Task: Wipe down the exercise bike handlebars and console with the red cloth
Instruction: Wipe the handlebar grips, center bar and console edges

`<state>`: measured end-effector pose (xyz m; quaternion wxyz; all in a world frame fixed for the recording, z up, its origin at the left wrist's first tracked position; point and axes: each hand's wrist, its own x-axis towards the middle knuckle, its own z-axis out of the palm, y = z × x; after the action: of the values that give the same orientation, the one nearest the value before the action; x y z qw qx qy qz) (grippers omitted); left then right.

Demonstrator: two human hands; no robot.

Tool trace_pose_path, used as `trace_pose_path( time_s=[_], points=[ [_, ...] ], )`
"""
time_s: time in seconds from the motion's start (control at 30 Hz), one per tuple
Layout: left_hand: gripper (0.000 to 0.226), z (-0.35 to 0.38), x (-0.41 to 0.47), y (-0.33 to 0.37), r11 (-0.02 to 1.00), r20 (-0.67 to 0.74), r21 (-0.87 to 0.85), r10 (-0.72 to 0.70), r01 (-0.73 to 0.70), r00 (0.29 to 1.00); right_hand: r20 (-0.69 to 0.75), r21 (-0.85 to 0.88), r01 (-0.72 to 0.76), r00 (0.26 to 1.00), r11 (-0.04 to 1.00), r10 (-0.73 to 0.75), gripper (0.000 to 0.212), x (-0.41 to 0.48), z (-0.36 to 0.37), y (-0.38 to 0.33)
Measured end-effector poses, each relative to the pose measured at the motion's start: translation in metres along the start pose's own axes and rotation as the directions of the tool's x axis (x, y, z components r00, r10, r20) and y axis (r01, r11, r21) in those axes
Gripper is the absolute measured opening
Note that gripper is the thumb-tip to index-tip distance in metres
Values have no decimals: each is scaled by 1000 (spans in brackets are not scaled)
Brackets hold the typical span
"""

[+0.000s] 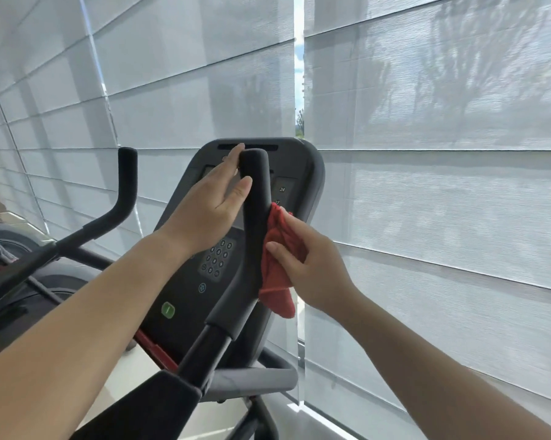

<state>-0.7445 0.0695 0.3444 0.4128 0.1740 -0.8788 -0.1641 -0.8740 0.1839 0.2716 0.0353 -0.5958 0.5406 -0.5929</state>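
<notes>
Blinds [426, 154] cover the window behind the bike, with a narrow vertical gap between two panels. The bike's console [201, 281] stands tilted in the centre, its face carrying a number keypad [216, 258] and a green button [168, 310].

The right handlebar [255, 217] rises in front of the console, a black padded bar bent partway up and ending in a rounded tip. The left handlebar [121, 198] stands well apart on the left side, untouched.

The left hand [210, 211] rests against the left side of the right handlebar near its tip. Its grip is wide open: fingers extended and nearly flat, with the fingertips touching the bar (the thumb lies along the bar's side, not wrapped round it). It holds nothing.

The right hand [312, 268] is at the right side of the same bar, lower down. Its grip is closed on the cloth [277, 274], thumb in front and fingers behind the bunched red fabric. The cloth is pressed against the right edge of the bar at mid-height, with a loose corner hanging below the hand.
</notes>
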Motion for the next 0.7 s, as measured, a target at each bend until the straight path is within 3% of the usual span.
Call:
trace_pose_path(
  time_s=[0.17,0.3,0.53,0.6,0.7],
  points=[
    [56,-1,-2,-2,995,32,-100,11,-8,999,29,-13,-116,993,993,116,38,-28,-2,1],
    [57,-6,-10,-10,988,117,-151,35,-17,993,-104,132,-184,975,974,198,30,-32,8,-16],
    [58,-19,-42,-58,985,275,-171,81,-34,958,-159,-52,-291,947,955,280,26,-71,36,-43],
    [58,-19,-50,-73,988,310,-151,86,-40,947,-239,-124,-271,942,955,236,33,-73,37,-58],
    [57,-15,-65,-90,979,355,-201,91,-19,930,-385,-299,-181,921,937,55,41,-66,47,-82]
  ],
)
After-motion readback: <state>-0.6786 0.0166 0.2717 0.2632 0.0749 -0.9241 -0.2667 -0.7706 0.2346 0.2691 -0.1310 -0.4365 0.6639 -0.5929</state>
